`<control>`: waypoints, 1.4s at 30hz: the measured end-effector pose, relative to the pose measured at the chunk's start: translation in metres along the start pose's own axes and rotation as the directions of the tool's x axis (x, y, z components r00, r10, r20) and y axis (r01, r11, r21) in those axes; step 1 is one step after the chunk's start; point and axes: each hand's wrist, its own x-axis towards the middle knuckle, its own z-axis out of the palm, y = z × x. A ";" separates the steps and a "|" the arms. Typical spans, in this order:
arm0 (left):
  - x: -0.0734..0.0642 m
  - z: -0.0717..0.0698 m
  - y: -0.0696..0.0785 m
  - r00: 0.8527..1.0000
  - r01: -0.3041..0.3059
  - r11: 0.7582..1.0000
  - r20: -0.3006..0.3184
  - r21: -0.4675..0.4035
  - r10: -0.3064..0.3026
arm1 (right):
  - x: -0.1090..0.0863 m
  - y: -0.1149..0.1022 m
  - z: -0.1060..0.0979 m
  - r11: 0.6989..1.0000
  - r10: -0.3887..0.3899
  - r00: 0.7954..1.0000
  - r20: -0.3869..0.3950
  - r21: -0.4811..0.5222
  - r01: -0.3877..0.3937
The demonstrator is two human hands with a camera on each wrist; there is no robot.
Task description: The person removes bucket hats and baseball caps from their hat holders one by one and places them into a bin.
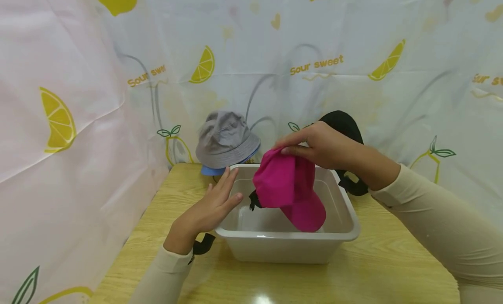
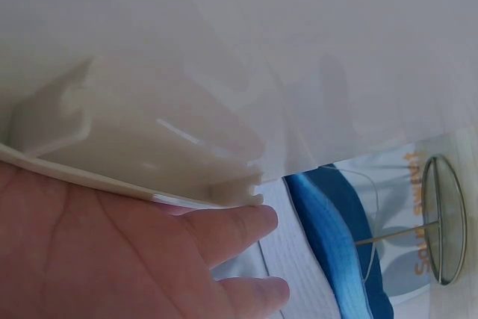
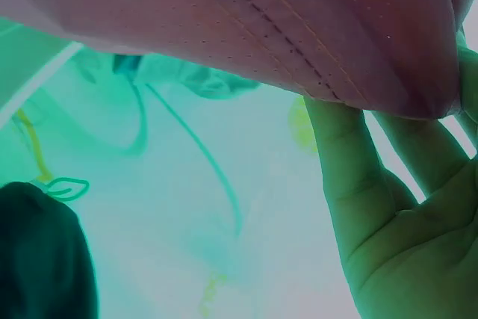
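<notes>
"Nearest is the left sleeve (image 1: 161,275). Why's the left grip (image 1: 214,208) so flat?"

"Its straight fingers touch the tub's (image 1: 279,248) left rim, likely steadying it on the tabletop (image 1: 397,269)."

"And the grey hat (image 1: 224,138)?"

"It sits over a blue hat (image 1: 212,170); the wire stand (image 2: 439,222) there probably keeps both raised."

"The pink cap (image 1: 275,181)?"

"Hanging over the tub, brim low, because the right grip (image 1: 326,146) pinches its top. A black hat (image 1: 342,122) stands behind that."

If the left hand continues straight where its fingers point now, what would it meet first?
Probably the grey bucket hat, behind the white bin; depth is unclear, so the blue hat beneath might come first.
</notes>
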 end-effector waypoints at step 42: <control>0.004 0.002 0.002 0.997 0.072 0.997 -0.003 0.030 -0.072 | 0.013 0.019 0.097 0.994 -0.010 0.915 0.402 0.102 -0.034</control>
